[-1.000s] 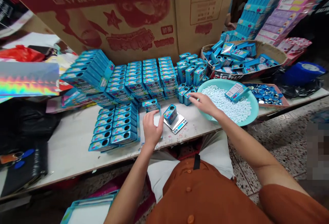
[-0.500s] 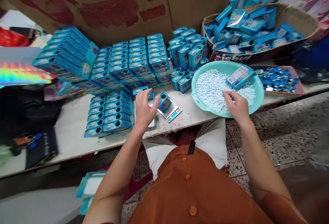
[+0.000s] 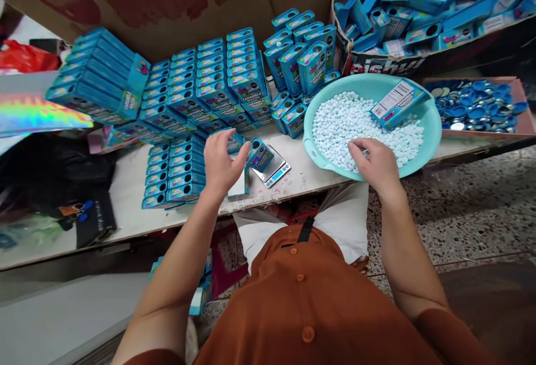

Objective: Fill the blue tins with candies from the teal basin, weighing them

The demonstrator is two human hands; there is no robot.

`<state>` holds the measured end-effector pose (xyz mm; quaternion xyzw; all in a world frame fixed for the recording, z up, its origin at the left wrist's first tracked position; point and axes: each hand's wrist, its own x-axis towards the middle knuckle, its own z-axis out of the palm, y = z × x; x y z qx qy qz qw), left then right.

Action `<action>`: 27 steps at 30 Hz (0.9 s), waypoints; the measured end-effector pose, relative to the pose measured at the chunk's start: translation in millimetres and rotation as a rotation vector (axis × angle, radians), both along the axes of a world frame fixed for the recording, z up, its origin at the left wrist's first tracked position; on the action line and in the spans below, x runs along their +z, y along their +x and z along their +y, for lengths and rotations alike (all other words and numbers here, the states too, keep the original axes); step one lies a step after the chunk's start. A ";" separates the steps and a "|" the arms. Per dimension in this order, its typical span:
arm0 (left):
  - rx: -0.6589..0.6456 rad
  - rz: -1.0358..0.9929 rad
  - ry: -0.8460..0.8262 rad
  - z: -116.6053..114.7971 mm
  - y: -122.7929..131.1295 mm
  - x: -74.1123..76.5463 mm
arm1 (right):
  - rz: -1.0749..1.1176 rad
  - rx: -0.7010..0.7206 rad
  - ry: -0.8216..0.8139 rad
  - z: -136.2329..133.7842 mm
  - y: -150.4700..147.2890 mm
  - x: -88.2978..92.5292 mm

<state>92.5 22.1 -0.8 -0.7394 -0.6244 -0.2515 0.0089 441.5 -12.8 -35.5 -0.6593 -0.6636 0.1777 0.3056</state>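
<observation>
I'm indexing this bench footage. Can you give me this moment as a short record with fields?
left hand: open, palm down over the table edge, just left of the pocket scale
on scale: one blue tin, tilted, hole in its top
right hand: fingers down among the white tablets in the teal basin; whether it holds any cannot be told
also in basin: blue carton lying on the tablets
left of scale: rows of blue tins
far right: blue caps
</observation>
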 end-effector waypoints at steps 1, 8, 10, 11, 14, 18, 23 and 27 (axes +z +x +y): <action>-0.002 0.003 0.007 0.3 0.1 1.6 | -0.029 0.028 -0.035 0.8 -0.4 -0.1; -0.024 -0.002 0.032 -3.4 0.1 4.8 | -0.195 0.286 -0.245 27.8 -4.4 2.2; -0.024 -0.007 0.041 -6.4 -0.2 4.8 | -0.185 0.354 -0.333 38.8 -5.6 7.3; -0.023 -0.009 0.046 -8.2 -0.8 4.9 | -0.188 0.382 -0.368 43.5 -6.2 10.4; -0.016 -0.020 0.058 -14.1 -4.7 5.4 | -0.227 0.436 -0.424 51.8 -8.7 18.5; -0.005 -0.061 0.063 -22.1 -15.1 4.8 | -0.300 0.420 -0.421 52.8 -13.0 21.3; 0.012 -0.106 0.063 -32.1 -28.5 1.2 | -0.285 0.372 -0.407 52.0 -6.8 15.3; 0.009 -0.144 0.069 -36.8 -36.8 -5.6 | -0.167 0.264 -0.341 55.6 1.8 25.5</action>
